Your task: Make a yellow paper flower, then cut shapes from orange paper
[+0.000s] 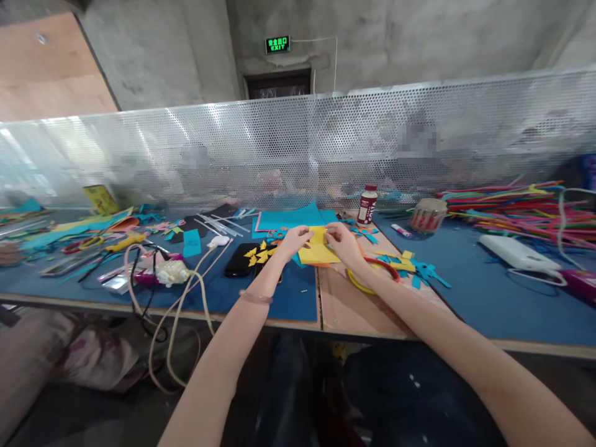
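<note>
A small yellow paper piece (318, 235) is pinched between my left hand (297, 239) and my right hand (342, 241), one at each side edge. Both hands are closed at the fingertips. Under it lies a larger yellow sheet (319, 254), on top of blue paper sheets (288, 218). Several cut yellow scraps (261, 254) rest by my left forearm, partly on a black phone (241, 259). Beneath my right wrist are scissors (361, 284) with yellow and red handles, partly hidden by the arm. Blue and yellow cut pieces (426, 271) lie to their right.
A dark red bottle (367, 204) stands behind my right hand. Further right are a ribbed jar (428, 215), a white power bank (519, 253) and many coloured strips (507, 211). Cables (203, 292) hang over the table edge at left. A perforated metal screen (209, 155) closes the back.
</note>
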The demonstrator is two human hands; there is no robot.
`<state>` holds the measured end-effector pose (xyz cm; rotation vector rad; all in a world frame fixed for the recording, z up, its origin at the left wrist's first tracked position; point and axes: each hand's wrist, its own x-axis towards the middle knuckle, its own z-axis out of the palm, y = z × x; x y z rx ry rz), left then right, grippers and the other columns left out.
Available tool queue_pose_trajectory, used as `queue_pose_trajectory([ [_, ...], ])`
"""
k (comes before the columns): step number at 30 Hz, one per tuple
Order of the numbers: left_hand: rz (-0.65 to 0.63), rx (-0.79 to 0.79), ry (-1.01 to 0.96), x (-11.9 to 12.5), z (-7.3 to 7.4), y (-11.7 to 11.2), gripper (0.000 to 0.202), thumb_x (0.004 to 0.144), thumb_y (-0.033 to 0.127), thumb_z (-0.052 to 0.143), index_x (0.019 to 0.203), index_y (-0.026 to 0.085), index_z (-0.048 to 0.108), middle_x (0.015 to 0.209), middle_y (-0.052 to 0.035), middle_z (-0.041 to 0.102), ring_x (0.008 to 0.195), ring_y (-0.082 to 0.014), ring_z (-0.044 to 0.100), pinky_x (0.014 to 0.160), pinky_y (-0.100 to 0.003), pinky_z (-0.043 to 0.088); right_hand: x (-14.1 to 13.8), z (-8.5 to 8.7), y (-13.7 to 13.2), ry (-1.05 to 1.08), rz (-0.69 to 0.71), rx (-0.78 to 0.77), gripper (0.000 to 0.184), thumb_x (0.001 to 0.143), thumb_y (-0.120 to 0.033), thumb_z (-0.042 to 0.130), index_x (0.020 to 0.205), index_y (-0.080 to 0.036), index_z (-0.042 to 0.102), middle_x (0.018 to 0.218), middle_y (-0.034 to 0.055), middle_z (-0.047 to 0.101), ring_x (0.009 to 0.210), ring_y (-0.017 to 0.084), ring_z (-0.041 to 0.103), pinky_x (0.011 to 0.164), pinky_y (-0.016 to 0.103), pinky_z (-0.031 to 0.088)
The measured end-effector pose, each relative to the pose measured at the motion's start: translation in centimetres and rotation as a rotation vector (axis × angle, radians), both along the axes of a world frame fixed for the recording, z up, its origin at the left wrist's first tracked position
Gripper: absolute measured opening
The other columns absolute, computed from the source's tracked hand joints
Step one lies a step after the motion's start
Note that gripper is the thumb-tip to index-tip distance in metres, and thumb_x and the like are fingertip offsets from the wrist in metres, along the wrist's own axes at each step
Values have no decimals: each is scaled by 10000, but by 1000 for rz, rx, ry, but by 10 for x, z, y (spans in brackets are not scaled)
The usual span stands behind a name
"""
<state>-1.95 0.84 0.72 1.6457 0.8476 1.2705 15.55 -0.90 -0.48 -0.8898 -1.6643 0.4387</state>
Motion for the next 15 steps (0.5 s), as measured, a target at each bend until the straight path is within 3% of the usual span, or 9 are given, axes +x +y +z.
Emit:
queue_pose_trajectory([
  [3, 0, -7, -17, 0, 1, -1, 177, 742, 308, 652, 776, 145, 590, 749, -12, 566, 720, -119, 544, 604, -215, 521, -3, -1, -1, -37, -17, 8, 199, 828, -311, 533, 954, -193, 631, 929, 72, 673, 848, 203, 613, 763, 348, 497],
  [9, -68, -58, -54, 3, 2, -3, 208, 749, 304, 634, 880, 145, 611, 885, -47, 615, 802, -136, 583, 671, -251, 530, -5, -4, 0, -86, -27, 72, 277, 823, -327, 561, 1046, -183, 641, 941, 74, 634, 860, 197, 586, 785, 345, 494],
  [15, -122, -92, -89, 4, 5, -7, 189, 752, 291, 636, 871, 149, 596, 913, -55, 614, 827, -141, 596, 721, -279, 529, -5, -4, 2, -130, -17, 141, 266, 832, -308, 571, 1053, -180, 645, 871, 58, 592, 783, 183, 572, 727, 323, 500],
])
